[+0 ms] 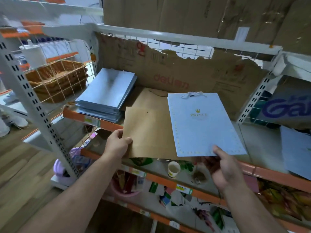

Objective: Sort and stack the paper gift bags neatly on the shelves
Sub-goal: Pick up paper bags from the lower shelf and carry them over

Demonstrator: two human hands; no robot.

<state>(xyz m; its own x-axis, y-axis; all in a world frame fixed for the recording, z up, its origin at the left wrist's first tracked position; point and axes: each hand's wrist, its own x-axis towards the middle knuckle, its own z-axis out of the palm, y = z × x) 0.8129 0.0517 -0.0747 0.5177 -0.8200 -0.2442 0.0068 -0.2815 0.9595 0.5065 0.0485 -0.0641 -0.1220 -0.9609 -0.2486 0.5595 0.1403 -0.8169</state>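
In left hand (117,143), brown bag (148,132); in right hand (222,169), blue bag (202,125) atop it.

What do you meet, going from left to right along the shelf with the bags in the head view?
wicker baskets → stack of silvery-blue bags → brown paper bag → pale blue crown-print bag → package with big blue lettering

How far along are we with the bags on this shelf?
Done: the silvery-blue paper bag stack sits tidy on the left of the orange-edged shelf. In hand: the left hand grips a brown kraft paper bag, the right hand pinches a pale blue crown-printed bag. Left: placing both.
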